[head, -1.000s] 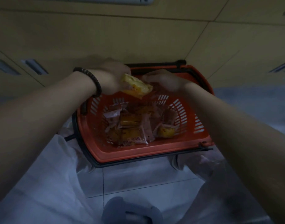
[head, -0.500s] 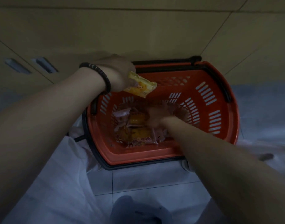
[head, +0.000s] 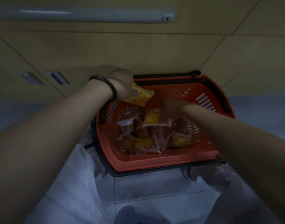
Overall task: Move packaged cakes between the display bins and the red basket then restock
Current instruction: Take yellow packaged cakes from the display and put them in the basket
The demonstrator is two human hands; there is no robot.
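Dim tiled floor (head: pixel 154 196) is carrying the red basket (head: pixel 162 160) of packaged cakes (head: pixel 143 143). Left hand (head: pixel 122 81) is gripping a yellow pack (head: pixel 139 97) above the far rim; right hand (head: pixel 172 105) is hovering, blurred, over another — grip unclear. Pinching wrapper edges — not squeezing — seems wisest.

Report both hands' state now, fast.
Left hand: holding a packaged cake over the red basket.
Right hand: reaching into the basket, too blurred to tell.

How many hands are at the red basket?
2. The left hand, wearing a bracelet, holds a yellow cake packet above the far left corner of the red basket. The right hand, blurred, is over the pile in the middle; its grip is unclear. No others seem hidden.
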